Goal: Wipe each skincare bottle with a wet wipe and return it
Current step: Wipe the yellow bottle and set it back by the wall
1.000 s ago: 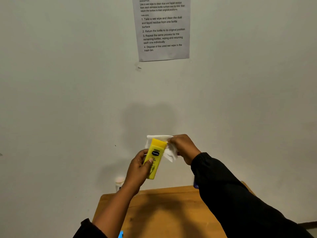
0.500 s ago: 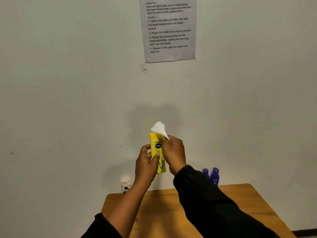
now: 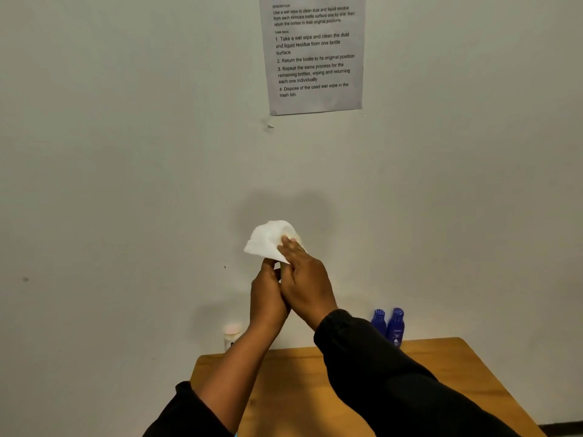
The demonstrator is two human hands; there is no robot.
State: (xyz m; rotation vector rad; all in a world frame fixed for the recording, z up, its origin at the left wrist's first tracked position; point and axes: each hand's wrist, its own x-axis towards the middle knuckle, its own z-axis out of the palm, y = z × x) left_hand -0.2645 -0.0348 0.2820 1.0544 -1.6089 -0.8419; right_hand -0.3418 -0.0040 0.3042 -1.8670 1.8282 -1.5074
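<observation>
pink-capped bottle (image 3: 232, 335): stands at the back left corner of the wooden table (image 3: 473, 370), against the wall. Parked out of your working space; can't tell from here if it's wiped yet.

left hand (image 3: 267, 296): raised above the table in front of the wall, fingers curled shut around something. What you're gripping is hidden behind both hands, so I can't confirm it. My read: it's the bottle under cleaning, held by its lower body so the top stays exposed for the wipe.

wet wipe (image 3: 268, 241): bunched white, sitting on top of whatever your left hand holds and covering it fully. Looks like the cap-end pass.

right hand (image 3: 304, 279): pressed against the left, fingertips (image 3: 287, 241) pinching the wipe from the right side. Closed grip, on the wipe. It's held up off the table so you can turn the item freely.

two blue bottles (image 3: 389, 326): upright, side by side, touching or nearly, back of the table right of your sleeve. Well apart from the pink-capped one; the gap between is likely the return slot.

instruction sheet (image 3: 315, 55): taped to the wall above.
</observation>
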